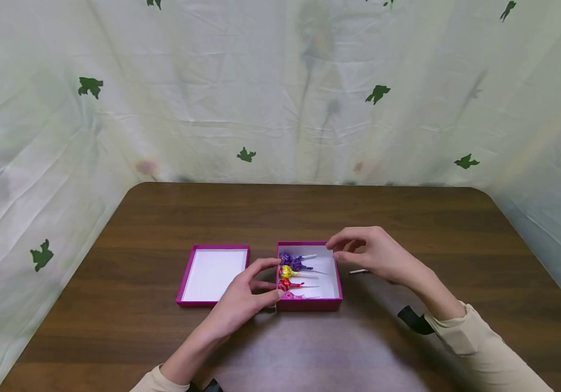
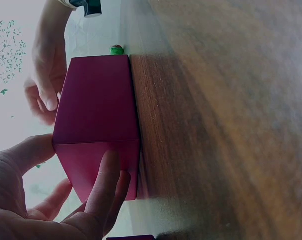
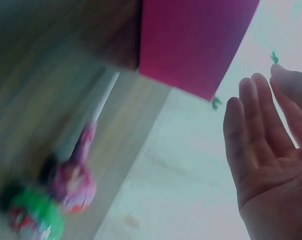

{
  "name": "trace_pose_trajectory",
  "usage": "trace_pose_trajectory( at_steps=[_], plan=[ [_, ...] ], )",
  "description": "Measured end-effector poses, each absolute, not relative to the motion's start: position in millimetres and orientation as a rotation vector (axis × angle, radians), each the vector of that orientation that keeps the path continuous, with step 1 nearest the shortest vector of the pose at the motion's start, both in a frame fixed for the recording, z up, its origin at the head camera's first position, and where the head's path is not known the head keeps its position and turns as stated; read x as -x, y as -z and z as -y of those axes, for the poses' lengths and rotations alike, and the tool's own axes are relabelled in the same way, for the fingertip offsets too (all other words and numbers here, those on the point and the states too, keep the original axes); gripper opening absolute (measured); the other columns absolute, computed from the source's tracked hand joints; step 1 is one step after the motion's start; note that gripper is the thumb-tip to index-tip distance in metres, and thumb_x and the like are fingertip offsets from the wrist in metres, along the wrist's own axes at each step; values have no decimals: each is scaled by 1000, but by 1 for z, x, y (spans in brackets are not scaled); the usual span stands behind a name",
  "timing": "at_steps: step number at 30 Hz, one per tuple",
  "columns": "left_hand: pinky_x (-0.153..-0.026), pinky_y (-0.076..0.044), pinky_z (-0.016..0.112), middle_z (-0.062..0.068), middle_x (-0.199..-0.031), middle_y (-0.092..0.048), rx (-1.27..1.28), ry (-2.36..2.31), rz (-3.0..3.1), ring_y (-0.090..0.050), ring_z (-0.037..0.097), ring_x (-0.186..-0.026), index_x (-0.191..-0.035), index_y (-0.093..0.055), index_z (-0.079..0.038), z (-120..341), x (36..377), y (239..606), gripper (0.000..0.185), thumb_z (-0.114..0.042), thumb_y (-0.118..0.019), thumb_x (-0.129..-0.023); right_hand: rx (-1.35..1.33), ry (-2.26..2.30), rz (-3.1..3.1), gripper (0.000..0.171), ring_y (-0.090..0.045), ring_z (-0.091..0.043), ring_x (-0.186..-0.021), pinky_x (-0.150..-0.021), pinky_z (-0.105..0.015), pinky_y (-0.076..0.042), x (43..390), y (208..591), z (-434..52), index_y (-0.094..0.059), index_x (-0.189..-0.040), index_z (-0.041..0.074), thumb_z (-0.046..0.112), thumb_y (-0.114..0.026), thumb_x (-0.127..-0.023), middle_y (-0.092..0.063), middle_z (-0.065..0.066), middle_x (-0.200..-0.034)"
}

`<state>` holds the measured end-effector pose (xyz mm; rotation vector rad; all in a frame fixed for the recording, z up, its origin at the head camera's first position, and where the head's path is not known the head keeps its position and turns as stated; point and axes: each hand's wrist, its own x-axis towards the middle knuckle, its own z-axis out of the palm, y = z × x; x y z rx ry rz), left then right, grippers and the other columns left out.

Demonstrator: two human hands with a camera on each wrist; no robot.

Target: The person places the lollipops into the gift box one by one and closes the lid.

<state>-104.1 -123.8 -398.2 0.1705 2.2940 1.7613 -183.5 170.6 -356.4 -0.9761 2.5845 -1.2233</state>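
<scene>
An uncovered magenta box (image 1: pixel 309 304) holds several wrapped lollipops: purple lollipops (image 1: pixel 296 263) at the far side, then a yellow lollipop (image 1: pixel 287 271), a red lollipop (image 1: pixel 287 284) and a pink-wrapped lollipop (image 1: pixel 292 295). Their sticks point right. My left hand (image 1: pixel 243 294) rests on the box's left side, fingers fairly straight and spread. Over the right rim hovers my right hand (image 1: pixel 378 253), with nothing visible in its fingers. In the right wrist view, a pink lollipop (image 3: pixel 73 185) and a green lollipop (image 3: pixel 36 215) lie on the table beside the box.
The magenta-rimmed lid (image 1: pixel 219 275) lies left of the box, its white inside facing up. A white stick (image 1: pixel 358 271) shows on the wooden table (image 1: pixel 309 212) beneath my right hand. A pale curtain (image 1: pixel 260 98) with green leaf shapes surrounds the table.
</scene>
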Motion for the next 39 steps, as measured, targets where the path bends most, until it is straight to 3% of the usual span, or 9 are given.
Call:
trace_pose_trajectory(
  at_steps=[9, 18, 32, 39],
  plan=[
    [-81, -52, 36, 2, -144, -48, -167, -1748, -2300, -63, 23, -107, -136, -56, -23, 125, 104, 399, 55, -18, -77, -86, 793, 1176, -2646, 21, -65, -18, -84, -59, -36, -55, 179, 361, -211, -71, -107, 27, 17, -75, -89, -70, 2, -104],
    [-82, -52, 37, 3, -143, -49, -166, -1753, -2306, -64, 23, -106, -136, -56, -23, 125, 103, 398, 54, -18, -77, -86, 873, 957, -2766, 27, -62, -22, -96, -83, -44, -51, 180, 381, -243, -71, -109, 17, 10, -79, -84, -68, 2, -108],
    [-81, -53, 38, 4, -143, -49, -155, -1744, -2304, -63, 25, -106, -136, -56, -23, 124, 104, 398, 53, -17, -76, -87, 925, 857, -2818, 36, -60, -19, -98, -83, -40, -49, 182, 402, -255, -71, -110, 19, 5, -81, -78, -66, 9, -105],
    [-80, -53, 37, 3, -143, -49, -161, -1745, -2306, -63, 24, -107, -135, -57, -23, 124, 104, 399, 53, -18, -77, -86, 929, 800, -2875, 33, -59, -21, -99, -84, -44, -48, 181, 406, -254, -73, -107, 19, 5, -81, -78, -66, 5, -106]
  ],
)
